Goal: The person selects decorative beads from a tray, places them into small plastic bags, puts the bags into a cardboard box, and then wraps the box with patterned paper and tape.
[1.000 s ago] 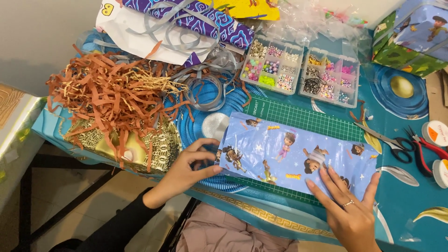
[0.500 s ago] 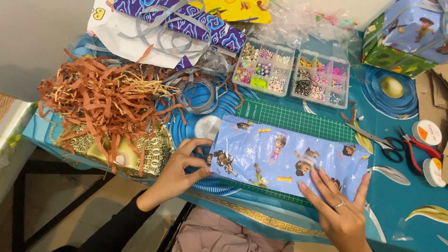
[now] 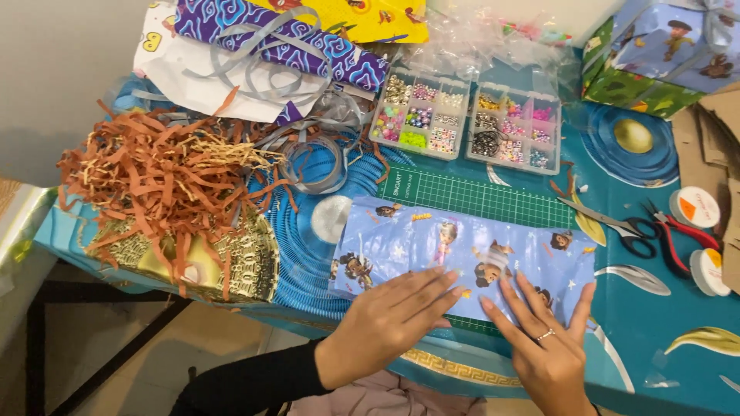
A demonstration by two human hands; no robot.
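While both hands press flat, the scene reads thus:
Wrapping paper [image 3: 432,246]: blue cartoon-printed sheet lying on the green cutting mat [image 3: 493,199].
Left hand [image 3: 389,320]: fingers spread, palm down on the paper's near edge.
Right hand [image 3: 543,339]: open, flat on the paper, just beside the left.
Scissors [image 3: 617,225]: right of the mat.

One head-worn camera looks steeply down from close above the table's [image 3: 663,331] near edge, facing toward its far side.
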